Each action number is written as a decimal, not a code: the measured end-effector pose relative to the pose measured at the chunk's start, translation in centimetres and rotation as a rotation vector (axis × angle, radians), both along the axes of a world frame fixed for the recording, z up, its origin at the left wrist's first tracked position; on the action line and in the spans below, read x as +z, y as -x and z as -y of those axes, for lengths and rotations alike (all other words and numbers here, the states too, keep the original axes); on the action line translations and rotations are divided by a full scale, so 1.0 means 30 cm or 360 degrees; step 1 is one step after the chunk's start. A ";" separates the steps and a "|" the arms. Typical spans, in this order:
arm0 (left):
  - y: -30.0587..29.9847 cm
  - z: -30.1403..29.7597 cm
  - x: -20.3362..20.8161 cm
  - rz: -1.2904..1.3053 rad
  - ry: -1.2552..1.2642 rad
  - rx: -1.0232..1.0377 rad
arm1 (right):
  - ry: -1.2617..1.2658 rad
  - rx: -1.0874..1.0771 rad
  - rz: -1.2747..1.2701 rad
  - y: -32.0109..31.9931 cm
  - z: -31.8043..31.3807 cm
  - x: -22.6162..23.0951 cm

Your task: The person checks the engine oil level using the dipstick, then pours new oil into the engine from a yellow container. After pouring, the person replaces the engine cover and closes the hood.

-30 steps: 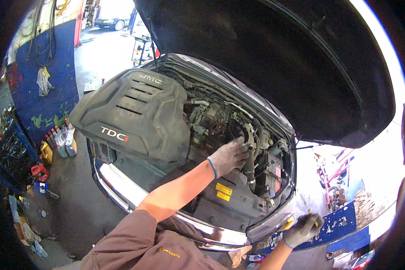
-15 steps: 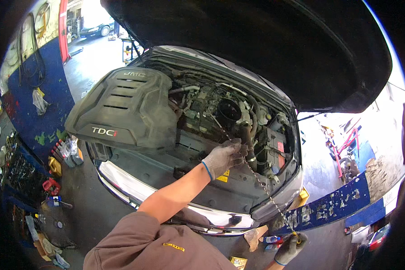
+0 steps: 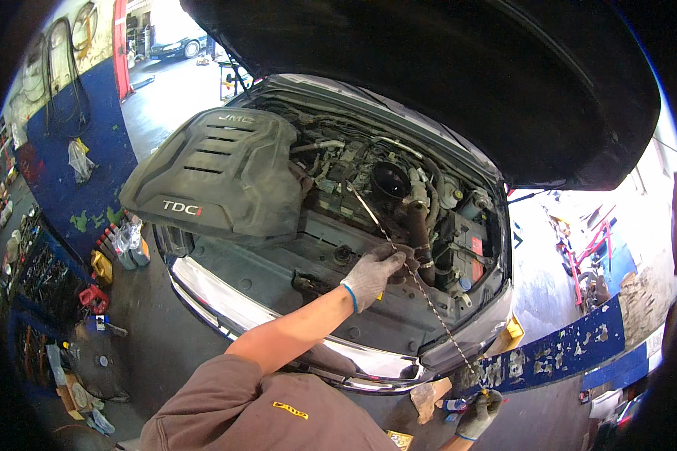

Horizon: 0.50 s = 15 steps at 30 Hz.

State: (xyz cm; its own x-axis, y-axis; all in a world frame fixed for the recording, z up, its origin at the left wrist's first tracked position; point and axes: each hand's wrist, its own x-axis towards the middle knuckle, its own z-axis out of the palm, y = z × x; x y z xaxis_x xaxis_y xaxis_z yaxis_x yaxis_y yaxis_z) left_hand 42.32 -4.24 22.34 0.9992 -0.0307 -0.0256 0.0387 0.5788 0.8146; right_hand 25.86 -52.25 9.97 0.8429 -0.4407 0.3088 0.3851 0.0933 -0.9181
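Note:
Across the open engine bay I hold a long, thin, twisted metal oil dipstick (image 3: 440, 319) at a slant. My left hand (image 3: 374, 276), in a grey knitted glove with darkened fingertips, pinches it part way along. Beyond those fingers the dipstick's pale flat end points up and left over the engine (image 3: 338, 199). At the lower right my right hand (image 3: 483, 417), also gloved, grips the other end, where a bit of yellow handle shows. A large grey-black plastic engine cover (image 3: 226, 169) lies over the left side of the bay.
The raised hood (image 3: 459, 83) hangs over the far side. A chrome-trimmed front end (image 3: 376, 364) lies under my left arm. The battery (image 3: 462, 252) sits at the bay's right. A blue low wall (image 3: 557, 353), cardboard (image 3: 427, 398) and a red container (image 3: 92, 299) are around the car.
The view has shifted slightly. The dipstick's far end sits a little farther left over the engine, and my left fingers are slightly nearer its handle. Both hands still hold it.

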 end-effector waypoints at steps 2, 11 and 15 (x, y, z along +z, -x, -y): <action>0.008 -0.002 0.009 0.0027 -0.0078 0.0009 | -0.0036 0.0090 -0.0035 -0.020 0.021 -0.012; 0.052 -0.029 0.025 0.0101 -0.0160 0.0042 | -0.0039 0.0071 -0.0129 -0.085 -0.010 -0.032; 0.068 -0.046 0.009 0.0087 -0.0111 0.0051 | -0.0067 0.0102 -0.0165 -0.116 -0.038 -0.036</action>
State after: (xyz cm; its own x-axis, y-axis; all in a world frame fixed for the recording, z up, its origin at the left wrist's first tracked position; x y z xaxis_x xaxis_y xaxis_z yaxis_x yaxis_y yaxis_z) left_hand 40.27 -2.85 22.61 0.9996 0.0014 0.0281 -0.0247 0.5206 0.8534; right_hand 29.33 -51.10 8.89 0.8961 -0.3958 0.2007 0.2803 0.1541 -0.9475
